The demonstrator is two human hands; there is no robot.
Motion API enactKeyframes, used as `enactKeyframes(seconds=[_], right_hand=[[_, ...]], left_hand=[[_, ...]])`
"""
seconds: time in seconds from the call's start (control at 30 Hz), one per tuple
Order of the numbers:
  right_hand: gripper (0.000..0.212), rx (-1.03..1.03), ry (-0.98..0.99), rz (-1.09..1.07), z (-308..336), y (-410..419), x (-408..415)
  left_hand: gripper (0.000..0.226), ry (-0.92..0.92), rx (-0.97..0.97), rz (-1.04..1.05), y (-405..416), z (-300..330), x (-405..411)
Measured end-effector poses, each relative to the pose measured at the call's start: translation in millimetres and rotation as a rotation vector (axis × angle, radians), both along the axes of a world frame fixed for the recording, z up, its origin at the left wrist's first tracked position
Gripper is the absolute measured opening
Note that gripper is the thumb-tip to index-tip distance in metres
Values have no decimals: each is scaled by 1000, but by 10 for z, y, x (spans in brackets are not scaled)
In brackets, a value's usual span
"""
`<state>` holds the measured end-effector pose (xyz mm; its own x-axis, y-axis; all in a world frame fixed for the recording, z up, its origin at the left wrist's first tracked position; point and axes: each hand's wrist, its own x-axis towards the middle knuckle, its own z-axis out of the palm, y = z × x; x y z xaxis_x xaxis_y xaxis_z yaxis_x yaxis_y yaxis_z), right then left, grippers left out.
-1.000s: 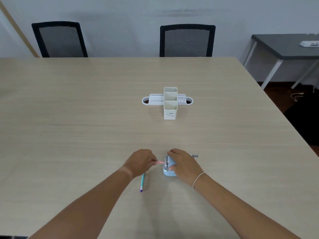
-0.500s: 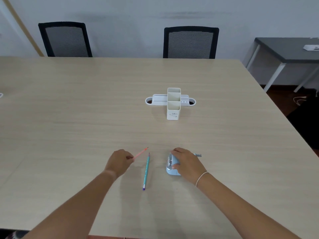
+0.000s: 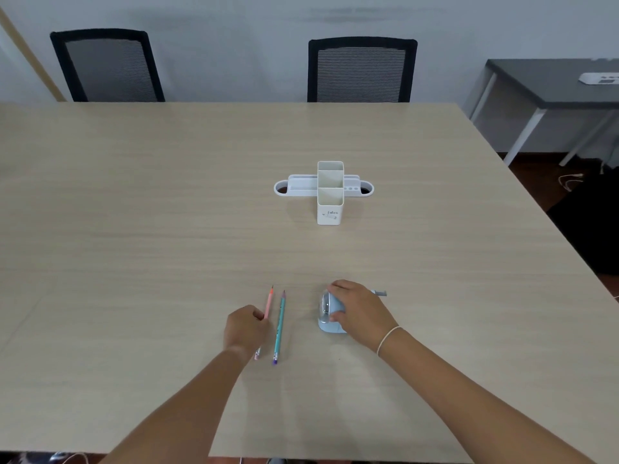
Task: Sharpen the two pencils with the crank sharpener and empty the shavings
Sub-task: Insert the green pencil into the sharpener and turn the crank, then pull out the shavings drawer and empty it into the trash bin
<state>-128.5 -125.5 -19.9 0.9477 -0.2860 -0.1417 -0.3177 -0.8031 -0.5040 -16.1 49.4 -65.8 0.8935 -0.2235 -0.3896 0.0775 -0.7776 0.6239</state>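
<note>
A wide light wooden desk [image 3: 167,212] fills most of the frame. Behind its far edge, in the upper part, stand two black mesh chairs [image 3: 361,70], and a dark side table [image 3: 552,82] is at the upper right. A white desk organizer [image 3: 330,195] stands near the centre of the frame, well apart from the hands.

In the lower centre the right hand [image 3: 360,311] lies over the light blue crank sharpener [image 3: 326,316]; its grip is closed around the body, thumb on the near side and fingers on the far side. The grey crank handle [image 3: 380,293] shows just right of this hand.

To the left of the sharpener, the left hand [image 3: 246,329] has its grip closed on the pink pencil [image 3: 268,304], which lies low along the desk with its point toward the top of the frame. The teal pencil [image 3: 279,324] lies flat on the desk just right of the pink one, almost parallel to it, between the two hands.
</note>
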Motion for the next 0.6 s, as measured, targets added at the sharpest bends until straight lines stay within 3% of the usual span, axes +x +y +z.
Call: enactKeyframes(seconds=[0.23,0.37,0.47,0.6], right_hand=[[35,11,-12,-3,19,12,-24],[35,-5,-29,0,14,32,-53],[36,-5,-26,2,42,48,-64],[48,99,-133,-15,157,16,-112]], left_hand=[[21,3,-3,-2,-24,-7,-13],[6,-33,0,-15,-20,-1,-9],[22,-142,8,-93,-78,51,-3],[22,-236,-121,-204,-267,209,-12]])
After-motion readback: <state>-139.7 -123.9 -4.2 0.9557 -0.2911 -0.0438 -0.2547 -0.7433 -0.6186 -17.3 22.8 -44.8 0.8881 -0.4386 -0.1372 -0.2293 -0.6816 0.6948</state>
